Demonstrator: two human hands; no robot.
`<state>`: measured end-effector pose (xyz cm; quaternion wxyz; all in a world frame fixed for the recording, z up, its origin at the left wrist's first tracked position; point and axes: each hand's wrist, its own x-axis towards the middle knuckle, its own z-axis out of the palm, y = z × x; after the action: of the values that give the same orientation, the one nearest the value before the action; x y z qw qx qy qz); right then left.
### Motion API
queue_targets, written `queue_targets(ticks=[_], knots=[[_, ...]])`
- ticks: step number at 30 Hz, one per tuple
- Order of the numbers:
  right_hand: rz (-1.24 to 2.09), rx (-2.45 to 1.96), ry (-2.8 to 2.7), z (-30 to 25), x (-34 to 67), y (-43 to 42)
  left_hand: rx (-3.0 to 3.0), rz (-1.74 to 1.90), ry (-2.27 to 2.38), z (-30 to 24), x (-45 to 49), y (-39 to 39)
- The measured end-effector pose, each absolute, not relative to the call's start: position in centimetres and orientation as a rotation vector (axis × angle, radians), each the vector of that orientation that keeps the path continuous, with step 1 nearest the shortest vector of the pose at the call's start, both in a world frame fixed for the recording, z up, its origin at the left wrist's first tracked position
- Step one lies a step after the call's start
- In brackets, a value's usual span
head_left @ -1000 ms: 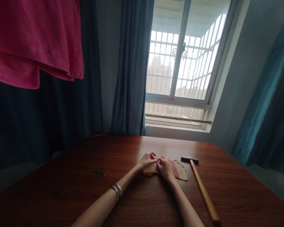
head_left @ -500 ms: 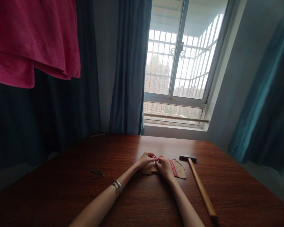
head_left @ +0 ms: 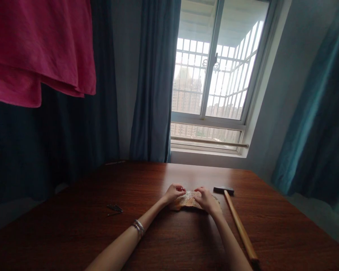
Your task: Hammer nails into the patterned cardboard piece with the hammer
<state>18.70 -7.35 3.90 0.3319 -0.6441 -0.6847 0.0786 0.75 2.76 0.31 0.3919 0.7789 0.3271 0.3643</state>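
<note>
At lower centre, my left hand [head_left: 174, 193] curled, its hold I couldn't tell, while my right hand [head_left: 208, 200], finger and thumb parted, covered the speckled piece [head_left: 190, 200].

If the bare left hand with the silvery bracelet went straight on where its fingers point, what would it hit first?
Probably the bare right hand, facing it across the thin, tan, speckled piece; with depth unclear, the left hand might brush that piece first.
</note>
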Motion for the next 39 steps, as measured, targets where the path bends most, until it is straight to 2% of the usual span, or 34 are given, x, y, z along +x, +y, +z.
queue_targets(ticks=[3, 7, 13, 20, 30, 39], knots=[[0.124, -1.856, -1.685, 4.9, 22.1, -8.8, 1.966, 0.923, 0.857, 0.3, 0.7, 2.7], [-0.066, -2.304, -1.521, 4.3, 25.9, -11.2, 1.969, 0.925, 0.856, 0.3, 0.6, 2.7], [0.090, -2.609, -1.366, 2.7, 27.9, -14.4, 1.990, 0.920, 0.878, 0.2, 0.7, 2.8], [0.292, -2.586, -1.309, 3.3, 28.1, -16.4, 2.022, 0.909, 0.887, -0.1, 0.7, 3.1], [0.086, -2.600, -1.338, 1.8, 27.3, -18.5, 2.065, 0.900, 0.939, -0.1, 0.7, 3.0], [0.199, -2.553, -1.344, 1.8, 27.4, -18.4, 2.067, 0.904, 0.955, 0.1, 0.7, 2.8]])
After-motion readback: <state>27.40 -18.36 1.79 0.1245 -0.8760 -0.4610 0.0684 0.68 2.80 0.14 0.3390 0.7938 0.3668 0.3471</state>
